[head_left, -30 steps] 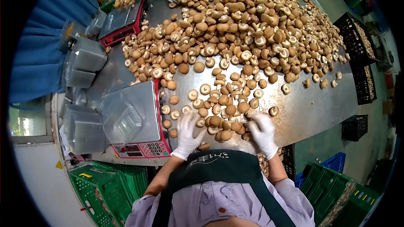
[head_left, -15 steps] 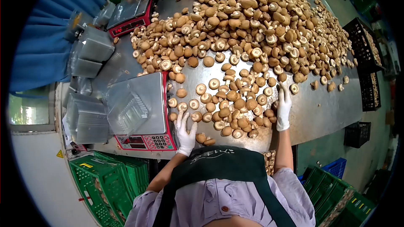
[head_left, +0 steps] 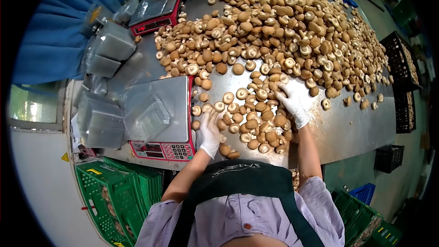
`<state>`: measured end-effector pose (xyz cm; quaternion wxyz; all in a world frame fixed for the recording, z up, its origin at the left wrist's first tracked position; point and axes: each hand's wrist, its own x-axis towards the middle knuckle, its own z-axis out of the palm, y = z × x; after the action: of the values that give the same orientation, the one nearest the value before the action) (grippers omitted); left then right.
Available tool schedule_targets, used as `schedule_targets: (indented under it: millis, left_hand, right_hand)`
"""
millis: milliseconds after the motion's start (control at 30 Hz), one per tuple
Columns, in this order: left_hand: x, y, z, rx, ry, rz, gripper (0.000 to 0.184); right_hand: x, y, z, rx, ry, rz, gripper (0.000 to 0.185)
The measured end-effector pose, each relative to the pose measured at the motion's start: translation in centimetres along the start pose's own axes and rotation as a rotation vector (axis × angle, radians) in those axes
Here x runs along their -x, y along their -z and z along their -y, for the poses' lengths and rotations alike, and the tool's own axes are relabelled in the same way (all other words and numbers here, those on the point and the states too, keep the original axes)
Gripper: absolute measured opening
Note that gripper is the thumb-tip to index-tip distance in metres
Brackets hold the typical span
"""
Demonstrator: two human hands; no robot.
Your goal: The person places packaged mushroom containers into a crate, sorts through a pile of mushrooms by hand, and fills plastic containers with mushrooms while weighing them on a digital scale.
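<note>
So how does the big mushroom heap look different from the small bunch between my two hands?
The big heap holds far more mushrooms than the small bunch. The heap is piled several deep, while the bunch is low and loose. The heap lies across the far part of the table; the bunch is nearer you, between your left hand and right hand. Both mix brown caps with pale undersides.

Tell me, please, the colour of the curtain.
The curtain is blue, seen best in the head view.

I am seeing a blue curtain (head_left: pixel 57 32) hanging above a window (head_left: pixel 37 109), a yellow sign (head_left: pixel 65 157) sticking on the white wall (head_left: pixel 39 178), and a black basket (head_left: pixel 389 159) standing on the floor (head_left: pixel 350 171).
</note>
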<state>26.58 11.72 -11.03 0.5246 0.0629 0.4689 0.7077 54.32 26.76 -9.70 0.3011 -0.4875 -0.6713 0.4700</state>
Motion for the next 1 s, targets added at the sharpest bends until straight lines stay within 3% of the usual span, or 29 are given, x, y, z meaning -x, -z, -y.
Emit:
schedule_targets:
  millis: [67, 100, 133, 233, 267, 333, 467, 500, 533, 600, 700, 767, 833, 867, 933, 1000]
  left_hand:
    - [-0.2, -2.9, -0.4, -0.126, 0.107, -0.063, 0.037]
    - [-0.3, -3.6, 0.1, -0.176, 0.033, 0.026, 0.035]
    - [-0.2, -4.4, 0.8, -0.069, 0.129, -0.053, 0.035]
    - [-0.3, -4.1, 4.2, -0.192, -0.075, -0.031, 0.036]
    - [0.8, -5.3, 3.7, -0.213, -0.013, -0.073, 0.033]
    - [2.2, -5.5, 2.8, -0.481, 0.090, 0.141, 0.035]
    - [2.9, -5.0, 1.3, -0.540, 0.020, 0.273, 0.030]
    - [2.8, -5.0, 0.7, -0.579, -0.092, 0.300, 0.029]
    - [2.7, -4.8, 0.0, -0.556, -0.120, 0.302, 0.028]
    - [0.6, -3.6, -0.3, -0.824, -0.561, 0.262, 0.030]
    - [-1.3, -3.5, -0.7, -0.927, -0.526, 0.159, 0.031]
    - [-3.1, -3.0, 0.4, -1.024, -0.538, 0.145, 0.033]
    - [-4.0, -3.7, 1.3, -0.946, -0.529, 0.169, 0.037]
    - [-3.7, -5.0, 1.3, -0.810, -0.459, 0.239, 0.043]
    - [-5.8, -4.5, 2.9, -0.878, -0.476, 0.351, 0.047]
    - [-5.3, -7.3, 1.6, -0.698, -0.257, 0.421, 0.055]
  right_hand:
    - [0.1, -0.5, -1.2, 0.024, -0.023, 0.023, 0.047]
    - [0.3, -0.7, -1.4, 0.028, -0.004, 0.029, 0.049]
    - [0.5, -0.9, -1.5, 0.032, 0.014, 0.034, 0.051]
    - [2.6, 0.0, 2.4, -0.171, -0.150, 0.142, 0.049]
    - [3.1, 0.2, 2.2, -0.125, -0.110, 0.152, 0.048]
    - [4.2, 0.5, 3.8, 0.089, -0.041, 0.118, 0.044]
    - [5.5, 2.1, 3.8, 0.062, 0.029, 0.119, 0.041]
    - [5.8, 2.9, 3.9, 0.062, 0.030, 0.114, 0.041]
    - [6.2, 3.6, 4.1, -0.010, -0.133, 0.094, 0.042]
    - [6.4, 4.0, 3.8, -0.145, -0.109, -0.026, 0.043]
    - [5.2, 4.5, 2.1, -0.098, -0.040, -0.130, 0.044]
    - [3.6, 4.1, 0.1, -0.177, -0.132, -0.108, 0.045]
    - [1.4, 3.9, 0.8, -0.073, -0.013, -0.076, 0.046]
    - [0.1, 3.6, 0.7, -0.062, 0.086, -0.031, 0.046]
    - [-1.9, 3.2, -0.2, 0.128, 0.073, -0.128, 0.047]
    - [-3.0, 3.0, 3.6, -0.028, -0.084, -0.107, 0.047]
